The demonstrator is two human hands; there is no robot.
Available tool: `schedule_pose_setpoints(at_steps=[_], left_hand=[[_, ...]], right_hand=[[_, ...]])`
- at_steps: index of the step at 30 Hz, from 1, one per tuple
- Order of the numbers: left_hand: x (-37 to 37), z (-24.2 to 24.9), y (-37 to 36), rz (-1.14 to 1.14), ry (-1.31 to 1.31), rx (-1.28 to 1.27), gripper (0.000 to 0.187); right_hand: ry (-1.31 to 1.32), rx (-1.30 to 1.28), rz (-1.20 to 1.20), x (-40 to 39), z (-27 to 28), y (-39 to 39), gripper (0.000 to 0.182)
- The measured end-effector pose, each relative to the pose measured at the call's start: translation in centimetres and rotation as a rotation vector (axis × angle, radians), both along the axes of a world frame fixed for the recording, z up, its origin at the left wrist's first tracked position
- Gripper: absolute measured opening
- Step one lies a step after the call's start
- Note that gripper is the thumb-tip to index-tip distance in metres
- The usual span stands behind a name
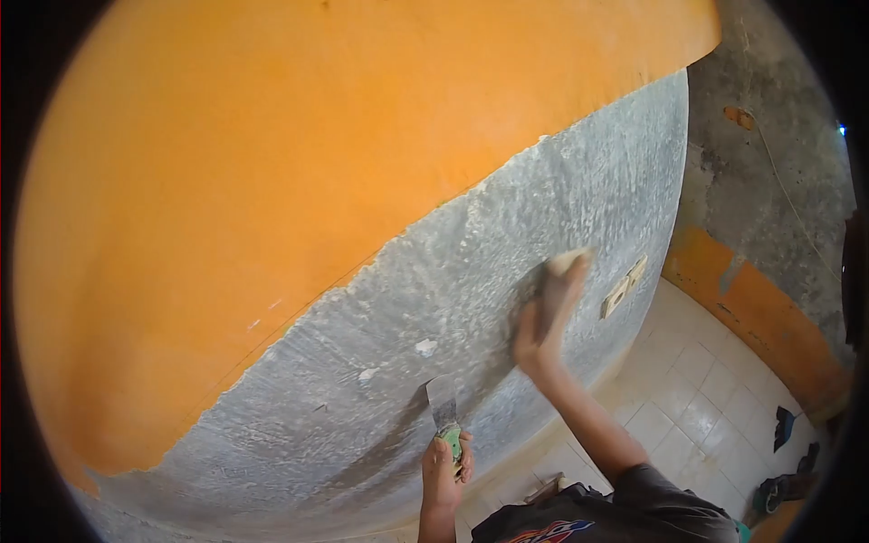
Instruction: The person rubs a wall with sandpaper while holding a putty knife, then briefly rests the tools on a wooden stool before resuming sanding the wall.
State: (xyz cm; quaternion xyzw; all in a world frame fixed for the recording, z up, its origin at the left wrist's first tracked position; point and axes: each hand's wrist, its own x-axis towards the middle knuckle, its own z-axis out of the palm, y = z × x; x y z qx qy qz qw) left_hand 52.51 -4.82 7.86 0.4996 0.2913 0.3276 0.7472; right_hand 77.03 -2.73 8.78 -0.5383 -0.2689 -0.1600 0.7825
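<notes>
My left hand (441, 472) is wrapped round the green handle of a putty knife (443, 404). Its flat metal blade points up, close to the lower part of the grey wall. Higher and to the right, my right hand (543, 339) grips a small block (568, 261) with a pale end, held at the bare grey wall (453, 299). Motion blurs that hand, and the fingers hide part of the block. Two small white patches (425, 347) show on the grey surface between my hands.
Orange paint (244, 172) covers the upper wall down to a ragged edge. A double socket plate (625, 287) sits on the wall right of my right hand. Pale floor tiles (697, 371) lie below. Dark items (784, 429) rest on the floor at right, and a cord (777, 172) hangs on the far wall.
</notes>
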Motion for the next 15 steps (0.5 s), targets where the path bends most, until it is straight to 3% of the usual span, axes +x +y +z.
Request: schedule_pose_setpoints(at_steps=[2,3,4,6,7,8,10,11,12,14,15], left_hand=[[0.7,0.0,-0.1,0.006,0.024,0.004,0.058],[1.0,0.0,-0.1,0.000,0.016,0.002,0.057],[1.3,0.0,-0.1,-0.005,0.008,-0.001,0.057],[1.9,-0.1,-0.1,-0.006,0.011,0.003,0.057],[2.0,-0.1,-0.2,-0.005,0.021,0.010,0.057],[2.2,0.1,-0.3,0.002,0.019,0.013,0.057],[2.5,0.5,-0.4,0.001,0.013,0.007,0.057],[2.5,0.6,-0.3,0.007,0.010,0.014,0.057],[2.4,0.7,-0.3,0.009,0.012,0.022,0.057],[2.2,0.8,-0.2,0.024,0.004,0.031,0.057],[2.0,0.9,-0.2,0.029,0.001,0.046,0.057]], right_hand=[[-0.582,-0.521,-0.021,-1.7,-1.4,-1.3,0.057],[-0.732,-0.542,0.034,-1.1,-1.7,-2.0,0.054],[-0.733,-0.543,0.031,0.2,-1.0,-2.0,0.054],[-0.394,-0.298,-0.115,3.6,1.3,-1.0,0.053],[-0.210,-0.141,-0.077,3.5,2.5,-0.8,0.049],[-0.211,-0.137,-0.070,2.7,2.6,-0.8,0.049],[-0.732,-0.518,-0.104,0.8,2.2,-1.0,0.046],[-1.057,-0.480,-0.116,0.9,2.2,-1.2,0.047],[-1.060,-0.473,-0.113,1.1,3.2,-1.3,0.047],[-0.592,-0.486,-0.141,2.2,7.4,-2.0,0.046],[-0.421,-0.335,-0.096,2.4,9.2,-2.1,0.046]])
